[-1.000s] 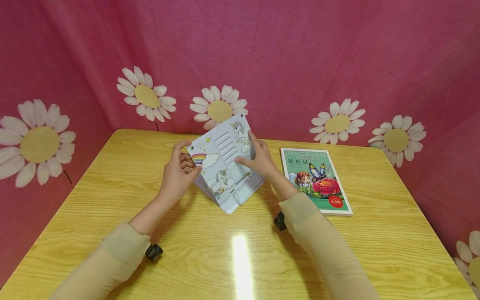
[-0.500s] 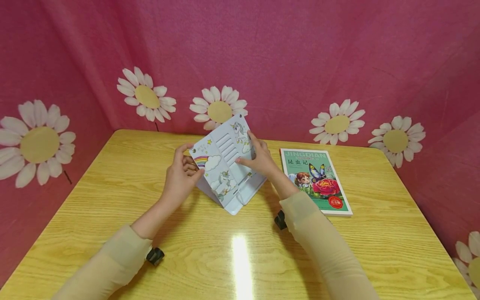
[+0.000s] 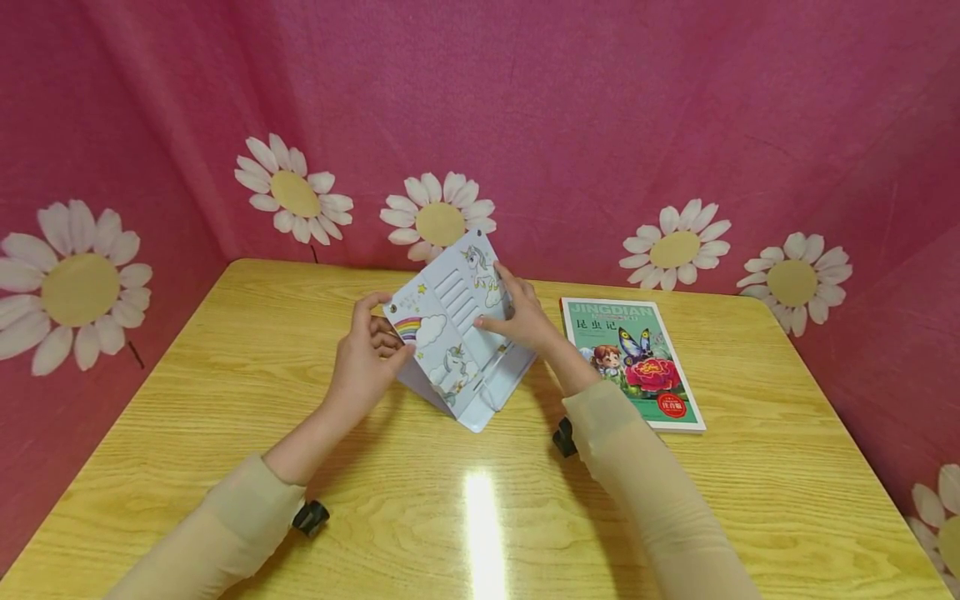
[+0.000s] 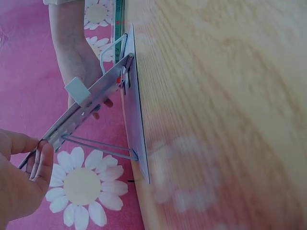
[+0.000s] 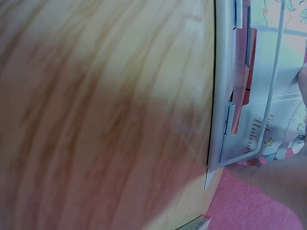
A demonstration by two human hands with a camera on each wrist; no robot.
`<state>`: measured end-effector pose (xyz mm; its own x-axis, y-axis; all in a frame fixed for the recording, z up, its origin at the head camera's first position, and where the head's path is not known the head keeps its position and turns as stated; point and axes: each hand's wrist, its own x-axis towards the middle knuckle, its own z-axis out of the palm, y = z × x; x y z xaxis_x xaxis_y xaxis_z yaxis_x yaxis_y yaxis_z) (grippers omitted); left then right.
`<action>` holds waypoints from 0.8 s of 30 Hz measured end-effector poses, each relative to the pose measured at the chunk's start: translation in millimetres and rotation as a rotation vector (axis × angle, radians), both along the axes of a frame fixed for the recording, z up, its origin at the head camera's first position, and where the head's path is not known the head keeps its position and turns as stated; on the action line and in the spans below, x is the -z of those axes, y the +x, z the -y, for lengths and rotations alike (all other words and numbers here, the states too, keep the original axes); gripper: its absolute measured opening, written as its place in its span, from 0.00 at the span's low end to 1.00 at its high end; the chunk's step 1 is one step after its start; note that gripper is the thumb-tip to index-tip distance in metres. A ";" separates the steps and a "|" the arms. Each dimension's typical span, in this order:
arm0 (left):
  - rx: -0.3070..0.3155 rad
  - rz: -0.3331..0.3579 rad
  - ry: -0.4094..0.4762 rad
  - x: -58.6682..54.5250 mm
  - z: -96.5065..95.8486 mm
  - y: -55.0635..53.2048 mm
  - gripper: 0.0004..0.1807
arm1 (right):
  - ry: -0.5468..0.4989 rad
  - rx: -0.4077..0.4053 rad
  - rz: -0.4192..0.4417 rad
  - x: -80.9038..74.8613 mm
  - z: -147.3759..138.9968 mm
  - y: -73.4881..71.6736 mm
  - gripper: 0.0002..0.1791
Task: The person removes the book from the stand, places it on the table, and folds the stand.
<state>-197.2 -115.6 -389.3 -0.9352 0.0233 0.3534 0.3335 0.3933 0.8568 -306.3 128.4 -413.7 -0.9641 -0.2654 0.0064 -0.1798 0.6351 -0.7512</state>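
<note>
A white book stand (image 3: 432, 332) printed with unicorns and a rainbow stands tilted on the table, turned at an angle. My left hand (image 3: 365, 354) pinches its left edge between thumb and fingers. On the other side, my right hand (image 3: 528, 321) grips the right edge, its thumb lying on the front panel; its other fingers are mostly hidden behind. The left wrist view shows the panel (image 4: 91, 98) leaning up from a flat base plate (image 4: 137, 120), with wire struts (image 4: 100, 145) between them. Along the stand's front, a wire page holder (image 5: 274, 72) appears in the right wrist view.
A green-covered book (image 3: 637, 362) lies flat right of the stand, close to my right forearm. The wooden table (image 3: 405, 508) ends at a pink curtain (image 3: 555, 125) with daisies. Black wrist devices (image 3: 310, 517) hang under both cuffs.
The stand's lower and left parts have shifted slightly right and toward me, turning it a little. My left hand has moved with its corner. My right hand has barely moved; the book stays put.
</note>
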 end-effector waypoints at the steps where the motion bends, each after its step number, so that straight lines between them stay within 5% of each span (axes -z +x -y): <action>1: 0.001 0.001 -0.003 -0.3 -0.3 0.6 0.39 | 0.004 -0.004 0.000 0.0 -0.2 -0.3 0.55; 24: 0.029 0.035 0.066 -4.6 -11.0 15.3 0.38 | 0.019 -0.137 0.042 -4.4 -7.6 -6.6 0.54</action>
<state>-181.9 -104.6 -384.7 -0.9463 0.0286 0.3219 0.3132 0.3265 0.8918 -312.9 135.9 -409.3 -0.9180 -0.3945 -0.0398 -0.2343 0.6206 -0.7483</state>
